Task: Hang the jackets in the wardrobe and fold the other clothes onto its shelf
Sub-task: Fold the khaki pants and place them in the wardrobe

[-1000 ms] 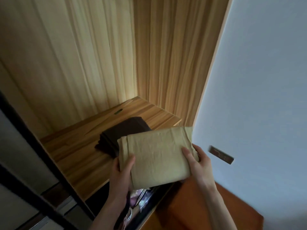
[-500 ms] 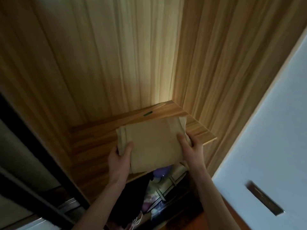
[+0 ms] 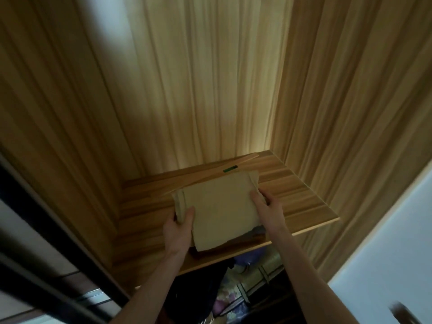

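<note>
While both arms reach forward, left hand (image 3: 178,226) and right hand (image 3: 268,210) grip the folded tan garment (image 3: 219,206) over the shelf (image 3: 301,197).

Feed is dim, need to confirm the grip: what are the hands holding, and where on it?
Both hold the folded tan garment over the wardrobe shelf: left hand grips its left edge, right hand its right edge.
</note>
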The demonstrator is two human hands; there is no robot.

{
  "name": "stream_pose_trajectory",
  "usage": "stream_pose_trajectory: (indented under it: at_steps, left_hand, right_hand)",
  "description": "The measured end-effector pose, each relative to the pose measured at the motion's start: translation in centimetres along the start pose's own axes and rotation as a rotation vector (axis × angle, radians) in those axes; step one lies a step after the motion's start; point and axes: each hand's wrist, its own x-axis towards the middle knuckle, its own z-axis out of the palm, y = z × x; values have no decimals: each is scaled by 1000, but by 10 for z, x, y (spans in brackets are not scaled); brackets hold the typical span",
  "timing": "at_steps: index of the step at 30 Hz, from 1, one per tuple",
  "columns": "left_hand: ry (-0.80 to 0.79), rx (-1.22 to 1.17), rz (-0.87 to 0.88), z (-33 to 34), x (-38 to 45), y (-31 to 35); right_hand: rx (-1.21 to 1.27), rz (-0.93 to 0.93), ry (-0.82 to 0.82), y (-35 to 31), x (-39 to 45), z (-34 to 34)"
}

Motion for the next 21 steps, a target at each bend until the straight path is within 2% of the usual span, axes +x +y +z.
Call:
stream_pose_trajectory:
  at_steps: [7,11,15,18,21]
  left_hand:
    - [-27,86,-98,9,15,-16]
    - [-45,115,-110,10,22,-21]
    - [-85,214,-68,7,30,-24]
    - [-16,623,91,2,30,-31]
    - [-10,909,460,3,19,-27]
  right_hand:
    - [3,131,42,31,11,3]
    - [-27,144,59,34,13,5]
    - [-269,146,104,36,15,7]
    - [-456,37,134,36,14,8]
    - [-587,-281,184,34,13,8]
